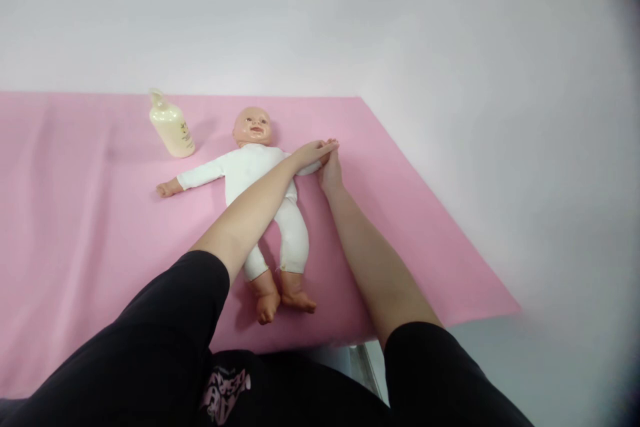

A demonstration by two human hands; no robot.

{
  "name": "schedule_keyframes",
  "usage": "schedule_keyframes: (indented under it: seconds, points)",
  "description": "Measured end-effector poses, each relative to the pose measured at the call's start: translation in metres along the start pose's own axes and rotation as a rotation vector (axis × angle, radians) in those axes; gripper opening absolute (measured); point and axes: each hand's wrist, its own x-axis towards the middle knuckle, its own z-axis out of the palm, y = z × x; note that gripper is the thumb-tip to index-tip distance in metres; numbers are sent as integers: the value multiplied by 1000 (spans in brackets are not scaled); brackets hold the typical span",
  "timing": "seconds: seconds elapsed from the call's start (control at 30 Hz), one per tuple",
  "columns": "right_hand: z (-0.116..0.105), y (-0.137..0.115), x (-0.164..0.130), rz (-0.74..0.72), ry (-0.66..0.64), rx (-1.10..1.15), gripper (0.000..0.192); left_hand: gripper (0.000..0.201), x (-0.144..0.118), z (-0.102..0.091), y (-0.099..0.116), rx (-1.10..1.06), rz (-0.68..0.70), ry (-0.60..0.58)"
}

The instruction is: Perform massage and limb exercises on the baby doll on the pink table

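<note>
A baby doll [256, 163] in a white bodysuit lies on its back on a pink cloth, its bald head towards the wall and its bare feet towards me. My left hand [313, 152] reaches across the doll's body and closes over the hand end of its right-side arm [308, 169]. From the right, my right hand [331, 173] cups the same small hand, and its fingers meet my left fingers there. The doll's hand is mostly hidden between mine. Its other arm [203, 173] stretches out to the left, untouched.
A pale yellow pump bottle [173, 128] stands on the cloth left of the doll's head. The pink cloth [130, 267] covers the table and has folds at the left. Its right edge slants down towards me. A white wall [280, 20] rises behind and at the right.
</note>
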Motion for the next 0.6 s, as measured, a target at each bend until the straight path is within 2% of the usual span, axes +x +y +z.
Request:
schedule_keyframes:
  seconds: [0.2, 0.4, 0.6]
  points:
    - [-6, 5, 2, -5, -9, 39, 48, 49, 5, -2, -4, 125, -16, -6]
    - [-10, 0, -4, -11, -132, -54, 53, 59, 7, -5, 1, 172, -13, -25]
    - [-14, 2, 2, -47, -202, -103, 58, 67, 5, -5, 4, 223, 8, -27]
